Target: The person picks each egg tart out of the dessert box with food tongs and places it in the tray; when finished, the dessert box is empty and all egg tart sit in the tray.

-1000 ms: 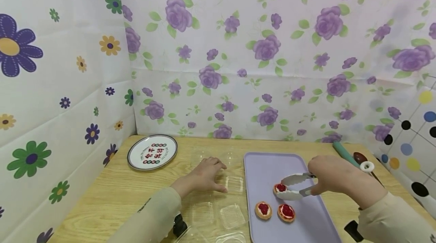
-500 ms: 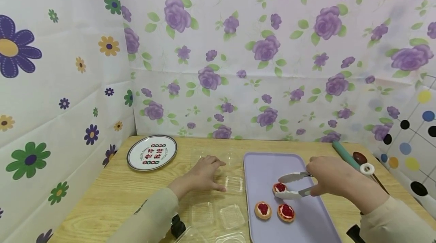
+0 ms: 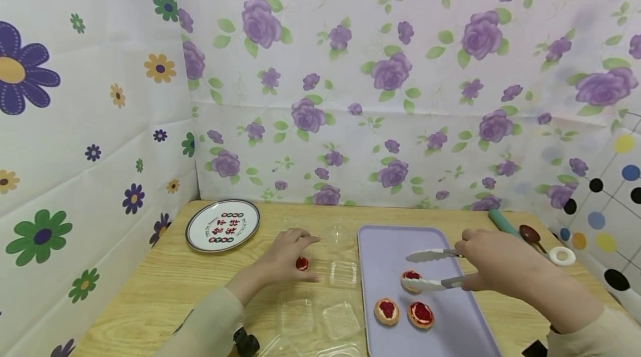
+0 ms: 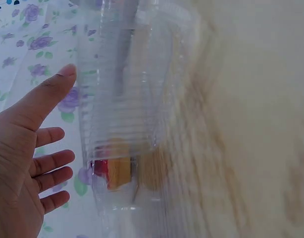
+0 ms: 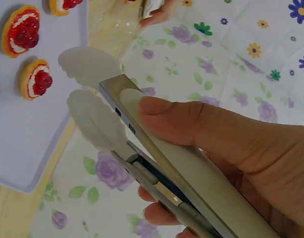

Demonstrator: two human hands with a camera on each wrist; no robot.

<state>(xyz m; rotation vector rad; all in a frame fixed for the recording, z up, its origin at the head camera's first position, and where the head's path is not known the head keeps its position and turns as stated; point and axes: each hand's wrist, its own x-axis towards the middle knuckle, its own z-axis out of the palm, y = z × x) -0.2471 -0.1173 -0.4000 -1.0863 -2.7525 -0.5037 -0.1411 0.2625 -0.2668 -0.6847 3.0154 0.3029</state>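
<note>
My left hand (image 3: 285, 257) hovers over a clear plastic box (image 4: 112, 114), thumb and fingers spread and apart from it in the left wrist view. A small tart (image 4: 117, 171) with red topping sits inside a clear compartment there; in the head view its red top shows beside the fingers. My right hand (image 3: 493, 259) holds a pair of tongs (image 5: 157, 158) over the lilac tray (image 3: 395, 240). The tongs' tips are spread apart, with the lower tip overlapping the rear tart (image 3: 412, 275) in the head view. Two more tarts, a left one (image 3: 387, 311) and a right one (image 3: 420, 315), lie nearer.
Several clear plastic boxes (image 3: 343, 321) stand on the wooden table left of the tray. A white plate (image 3: 222, 225) with red lettering lies at the back left. A green-handled tool (image 3: 503, 222), a brown spoon (image 3: 531, 233) and a white ring (image 3: 562, 256) are at the back right.
My left hand has shifted slightly left, and the red-topped tart beside its fingers has come into sight. The tongs' tips have spread wider, and my right hand has moved slightly right.
</note>
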